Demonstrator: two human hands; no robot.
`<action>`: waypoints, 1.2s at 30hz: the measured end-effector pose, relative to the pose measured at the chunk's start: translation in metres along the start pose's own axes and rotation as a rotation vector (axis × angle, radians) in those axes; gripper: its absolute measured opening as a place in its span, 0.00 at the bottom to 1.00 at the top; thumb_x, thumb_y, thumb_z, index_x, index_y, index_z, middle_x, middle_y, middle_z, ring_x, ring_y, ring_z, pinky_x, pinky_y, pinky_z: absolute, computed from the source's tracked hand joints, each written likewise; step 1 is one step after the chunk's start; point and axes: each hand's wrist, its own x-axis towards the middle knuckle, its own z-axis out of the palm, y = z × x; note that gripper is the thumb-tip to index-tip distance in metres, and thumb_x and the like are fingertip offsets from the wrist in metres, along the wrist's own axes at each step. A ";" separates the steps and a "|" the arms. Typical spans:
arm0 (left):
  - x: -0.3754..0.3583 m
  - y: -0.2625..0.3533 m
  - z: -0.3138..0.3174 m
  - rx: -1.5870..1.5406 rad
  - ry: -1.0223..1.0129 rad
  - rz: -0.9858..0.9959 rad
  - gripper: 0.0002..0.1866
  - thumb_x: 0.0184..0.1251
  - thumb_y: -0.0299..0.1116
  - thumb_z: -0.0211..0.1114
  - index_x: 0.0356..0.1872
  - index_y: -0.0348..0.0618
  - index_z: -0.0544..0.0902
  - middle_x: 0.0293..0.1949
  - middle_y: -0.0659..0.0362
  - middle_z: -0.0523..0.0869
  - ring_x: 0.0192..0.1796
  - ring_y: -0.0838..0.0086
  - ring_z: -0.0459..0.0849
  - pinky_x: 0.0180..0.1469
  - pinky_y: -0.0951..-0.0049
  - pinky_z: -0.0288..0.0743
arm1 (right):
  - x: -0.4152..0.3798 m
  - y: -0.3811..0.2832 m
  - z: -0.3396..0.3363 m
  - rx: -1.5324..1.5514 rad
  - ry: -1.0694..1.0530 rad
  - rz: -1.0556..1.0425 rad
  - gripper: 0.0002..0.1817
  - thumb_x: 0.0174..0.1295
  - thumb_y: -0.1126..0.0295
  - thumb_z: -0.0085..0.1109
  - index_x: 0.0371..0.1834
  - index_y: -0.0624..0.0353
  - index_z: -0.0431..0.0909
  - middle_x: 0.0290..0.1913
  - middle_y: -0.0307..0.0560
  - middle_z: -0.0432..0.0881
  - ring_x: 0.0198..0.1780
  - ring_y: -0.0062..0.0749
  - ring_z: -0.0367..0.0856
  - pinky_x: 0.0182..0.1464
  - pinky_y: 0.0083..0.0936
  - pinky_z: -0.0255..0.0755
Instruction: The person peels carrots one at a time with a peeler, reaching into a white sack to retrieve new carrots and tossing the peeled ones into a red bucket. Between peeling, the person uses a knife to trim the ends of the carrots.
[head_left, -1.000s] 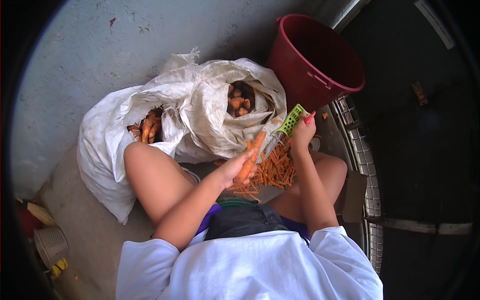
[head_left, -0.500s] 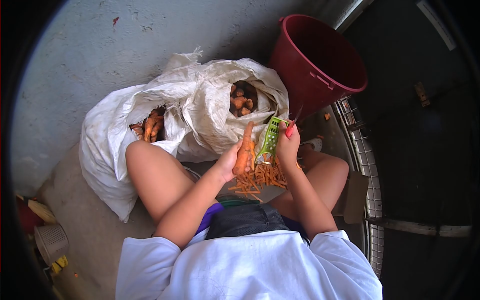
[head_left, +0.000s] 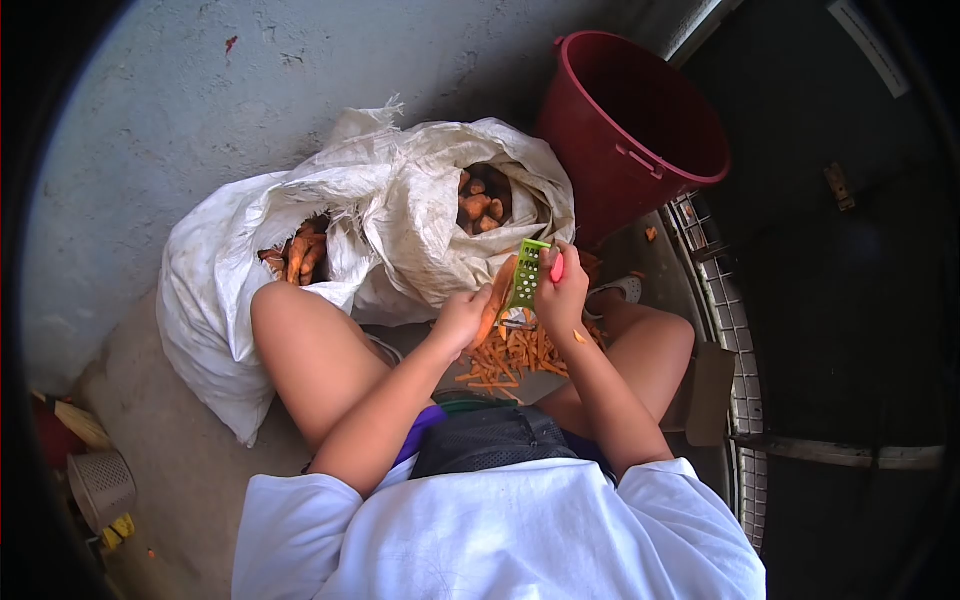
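My left hand [head_left: 464, 318] is closed around a large orange carrot [head_left: 497, 302] that slants up and to the right. My right hand [head_left: 563, 290] is closed on a red-handled knife [head_left: 557, 266], its blade hard to make out now. Between the two hands stands a green grater [head_left: 528, 275] with round holes, against the right fingers and close to the carrot. Whether the right hand also grips it is hidden. Many orange strips [head_left: 510, 358] lie in a heap below the hands, and a scrap sticks to my right wrist.
Two white woven sacks [head_left: 385, 215] of orange roots [head_left: 481, 206] stand ahead, against a grey wall. A red bucket [head_left: 640, 170] is at the back right. A wire rack edge [head_left: 745, 400] runs along the right. A perforated beige container [head_left: 103, 487] lies at far left.
My right hand has shifted left with the knife turning in it, and the grater has moved left, closer to the carrot. The carrot has tilted to the right in my left hand.
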 end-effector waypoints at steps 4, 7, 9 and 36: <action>0.003 -0.003 -0.001 0.134 0.029 0.080 0.20 0.63 0.43 0.49 0.35 0.33 0.77 0.29 0.59 0.80 0.26 0.78 0.75 0.27 0.76 0.67 | 0.002 0.000 -0.002 0.029 0.034 0.027 0.08 0.56 0.71 0.49 0.36 0.63 0.69 0.25 0.58 0.74 0.28 0.49 0.76 0.30 0.31 0.68; -0.002 0.003 0.006 -0.270 0.051 0.037 0.18 0.62 0.45 0.48 0.37 0.39 0.76 0.32 0.61 0.80 0.27 0.79 0.75 0.23 0.76 0.66 | 0.005 0.002 0.000 0.133 0.093 0.099 0.09 0.59 0.68 0.47 0.34 0.63 0.69 0.23 0.51 0.74 0.24 0.37 0.74 0.29 0.26 0.66; -0.010 0.015 0.001 -0.433 -0.148 -0.141 0.17 0.64 0.45 0.44 0.38 0.43 0.74 0.33 0.63 0.78 0.27 0.80 0.75 0.21 0.79 0.66 | 0.006 0.005 0.008 0.382 0.098 0.217 0.11 0.61 0.65 0.46 0.33 0.63 0.69 0.22 0.43 0.72 0.23 0.27 0.69 0.27 0.22 0.63; -0.014 0.017 0.004 -0.821 -0.460 -0.204 0.16 0.66 0.42 0.41 0.37 0.41 0.72 0.27 0.60 0.75 0.26 0.77 0.74 0.25 0.77 0.70 | -0.007 -0.018 0.026 0.050 0.057 0.271 0.10 0.59 0.67 0.48 0.28 0.63 0.69 0.21 0.58 0.73 0.23 0.49 0.73 0.26 0.35 0.64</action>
